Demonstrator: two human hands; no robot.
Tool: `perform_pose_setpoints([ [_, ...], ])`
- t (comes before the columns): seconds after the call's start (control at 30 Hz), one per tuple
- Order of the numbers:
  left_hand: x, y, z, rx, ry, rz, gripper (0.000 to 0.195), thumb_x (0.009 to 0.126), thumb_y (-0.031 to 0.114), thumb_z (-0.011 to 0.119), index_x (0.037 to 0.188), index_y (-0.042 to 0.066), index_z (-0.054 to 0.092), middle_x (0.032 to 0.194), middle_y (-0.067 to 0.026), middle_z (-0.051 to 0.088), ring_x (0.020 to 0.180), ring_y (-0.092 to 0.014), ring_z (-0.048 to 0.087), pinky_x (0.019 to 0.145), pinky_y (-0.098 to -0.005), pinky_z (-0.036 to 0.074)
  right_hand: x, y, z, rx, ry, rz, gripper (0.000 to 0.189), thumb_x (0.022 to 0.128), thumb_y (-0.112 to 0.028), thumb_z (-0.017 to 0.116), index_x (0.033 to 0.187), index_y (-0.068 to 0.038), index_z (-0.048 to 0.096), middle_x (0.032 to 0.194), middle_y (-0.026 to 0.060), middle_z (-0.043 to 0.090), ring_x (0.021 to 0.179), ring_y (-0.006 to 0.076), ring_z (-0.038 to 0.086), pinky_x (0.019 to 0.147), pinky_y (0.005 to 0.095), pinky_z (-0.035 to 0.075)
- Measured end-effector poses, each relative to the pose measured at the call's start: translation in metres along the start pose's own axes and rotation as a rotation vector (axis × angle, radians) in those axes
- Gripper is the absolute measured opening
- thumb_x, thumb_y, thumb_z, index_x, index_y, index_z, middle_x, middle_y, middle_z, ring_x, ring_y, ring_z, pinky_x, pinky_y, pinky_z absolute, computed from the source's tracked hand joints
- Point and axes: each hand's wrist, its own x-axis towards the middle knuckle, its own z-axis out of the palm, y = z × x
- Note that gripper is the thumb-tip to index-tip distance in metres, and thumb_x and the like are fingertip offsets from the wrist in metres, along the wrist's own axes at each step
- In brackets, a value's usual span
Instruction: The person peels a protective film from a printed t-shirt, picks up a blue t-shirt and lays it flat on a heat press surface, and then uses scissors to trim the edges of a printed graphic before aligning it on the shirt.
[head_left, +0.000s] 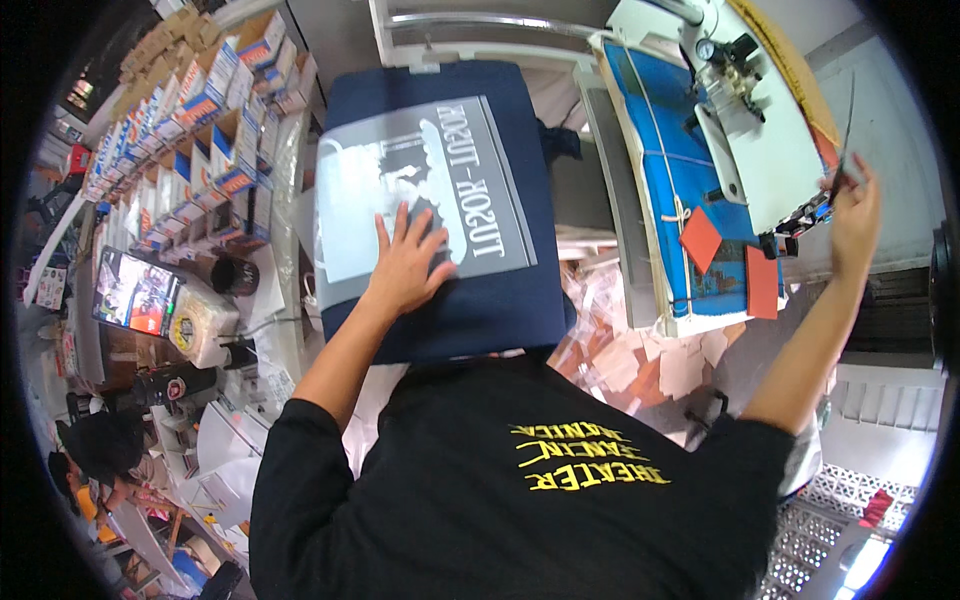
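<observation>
My left hand (409, 259) lies palm down with its fingers spread on a printed transfer film (480, 187). The film bears a pale picture and mirrored lettering. It lies on a navy blue fabric (480, 322), probably a garment, stretched over a flat, rounded-corner platen before me. My right hand (856, 214) is raised far out to the right beside a white machine housing (795, 127). Its fingers pinch a thin dark tool (843, 161) that points upward; what kind it is I cannot tell.
Right of the platen stands a blue-covered panel (694, 187) tied with cord, carrying orange-red pads (762, 281). Above it is a pressure gauge (706, 49). At left are rows of cardboard boxes (217, 82), a lit screen (135, 291) and a dark mug (235, 275). Scraps (622, 360) litter the floor.
</observation>
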Motion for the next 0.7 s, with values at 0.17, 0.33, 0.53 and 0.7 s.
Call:
perform_pose_setpoints([
  [0.17, 0.035, 0.024, 0.021, -0.059, 0.167, -0.018, 0.06, 0.091, 0.042, 0.064, 0.141, 0.012, 0.051, 0.152, -0.0201, 0.037, 0.144, -0.048, 0.024, 0.115, -0.0683, 0.013, -0.265, -0.043, 0.148, 0.674, -0.82, 0.745, 0.046, 0.088, -0.001, 0.054, 0.134, -0.004, 0.055, 0.11, 0.0083, 0.062, 0.085, 0.0164, 0.065, 0.077, 0.0318, 0.054],
  [0.33, 0.028, 0.024, 0.022, -0.02, 0.114, 0.038, 0.064, 0.091, 0.045, 0.062, 0.145, 0.013, 0.048, 0.153, -0.0207, 0.037, 0.143, -0.049, 0.027, 0.115, -0.067, 0.015, -0.367, -0.067, 0.195, 0.977, -1.018, 1.158, 0.046, 0.099, -0.023, 0.062, 0.141, -0.007, 0.049, 0.1, 0.0046, 0.061, 0.081, 0.0132, 0.064, 0.069, 0.0271, 0.054],
  [0.53, 0.018, 0.033, 0.013, -0.137, 0.061, 0.112, 0.062, 0.089, 0.038, 0.067, 0.141, 0.008, 0.05, 0.153, -0.0165, 0.039, 0.146, -0.041, 0.027, 0.118, -0.0635, 0.012, -0.37, -0.084, 0.231, 0.914, -0.936, 1.067, 0.052, 0.097, -0.024, 0.065, 0.142, -0.004, 0.047, 0.09, 0.0032, 0.062, 0.072, 0.0102, 0.062, 0.058, 0.0237, 0.052],
  [0.7, 0.012, 0.058, 0.018, -0.324, 0.066, 0.223, 0.053, 0.078, 0.024, 0.078, 0.124, 0.006, 0.059, 0.141, -0.0118, 0.05, 0.141, -0.036, 0.038, 0.117, -0.0602, 0.022, -0.37, -0.09, 0.239, 0.861, -0.891, 1.059, 0.048, 0.096, -0.02, 0.067, 0.138, -0.003, 0.05, 0.082, 0.0009, 0.06, 0.065, 0.008, 0.06, 0.052, 0.0226, 0.049],
])
